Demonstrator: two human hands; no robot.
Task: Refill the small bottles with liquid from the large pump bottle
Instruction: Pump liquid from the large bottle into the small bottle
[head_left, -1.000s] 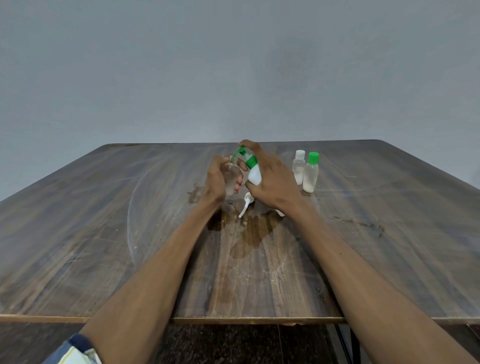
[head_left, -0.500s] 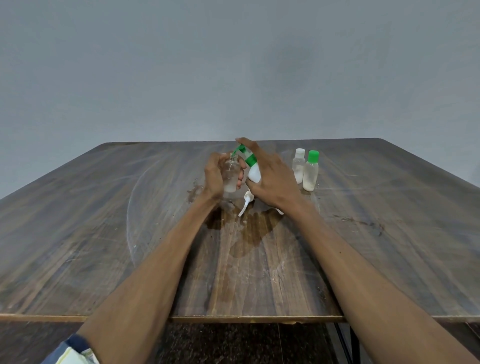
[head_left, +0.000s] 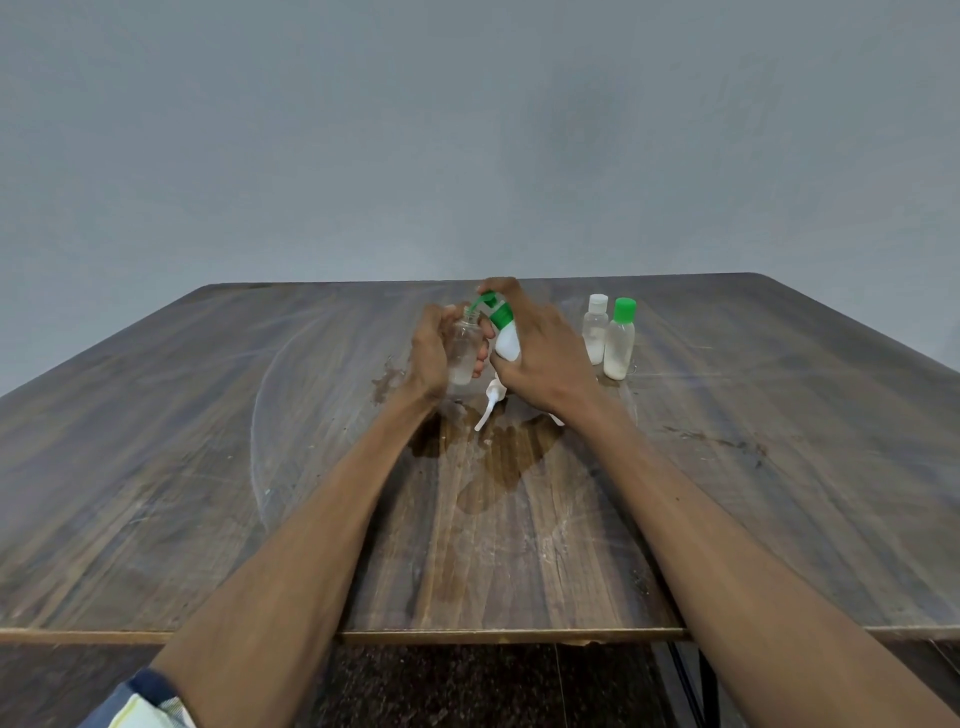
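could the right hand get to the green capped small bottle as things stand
Probably not yet: the right hand grips the pump bottle. The green-capped bottle stands just beside it, nothing between.

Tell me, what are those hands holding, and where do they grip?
The left hand wraps the body of a small clear bottle. The right hand grips the body of the white pump bottle.

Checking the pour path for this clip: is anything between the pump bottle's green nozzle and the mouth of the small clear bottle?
Nothing visible. The left hand holds the small clear uncapped bottle; the right hand tilts the white pump bottle with green nozzle right at its open mouth. The white pump part lies on the wooden table below.
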